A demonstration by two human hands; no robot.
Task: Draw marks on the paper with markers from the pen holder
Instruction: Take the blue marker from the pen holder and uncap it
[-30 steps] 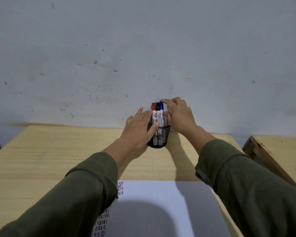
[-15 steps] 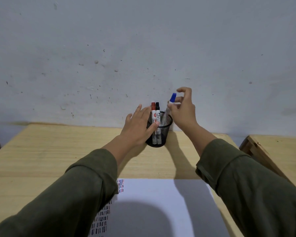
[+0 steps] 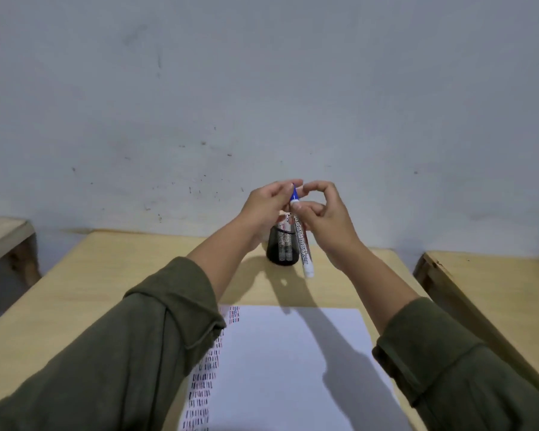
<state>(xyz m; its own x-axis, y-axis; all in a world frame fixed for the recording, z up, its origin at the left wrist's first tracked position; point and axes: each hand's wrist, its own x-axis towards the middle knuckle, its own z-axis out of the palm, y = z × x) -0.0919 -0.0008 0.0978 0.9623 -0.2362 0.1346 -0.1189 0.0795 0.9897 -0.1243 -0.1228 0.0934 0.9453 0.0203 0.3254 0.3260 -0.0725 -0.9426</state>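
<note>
Black mesh pen holder point(image 3: 281, 248) with two markers stands partly hidden behind both hands. Right hand point(image 3: 325, 219) grips white blue-capped marker point(image 3: 302, 244) near-upright, cap up; left hand point(image 3: 266, 203) pinches the cap, above wooden table point(image 3: 112, 284) beyond white paper point(image 3: 293, 353)

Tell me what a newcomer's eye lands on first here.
First, both hands meeting mid-frame above the desk: the right hand holds a blue-capped board marker by its barrel, and the left hand pinches its cap. Just behind sits the black mesh pen holder with other markers in it. Nearer the camera lies white paper, its left edge lined with rows of short marks.
</note>
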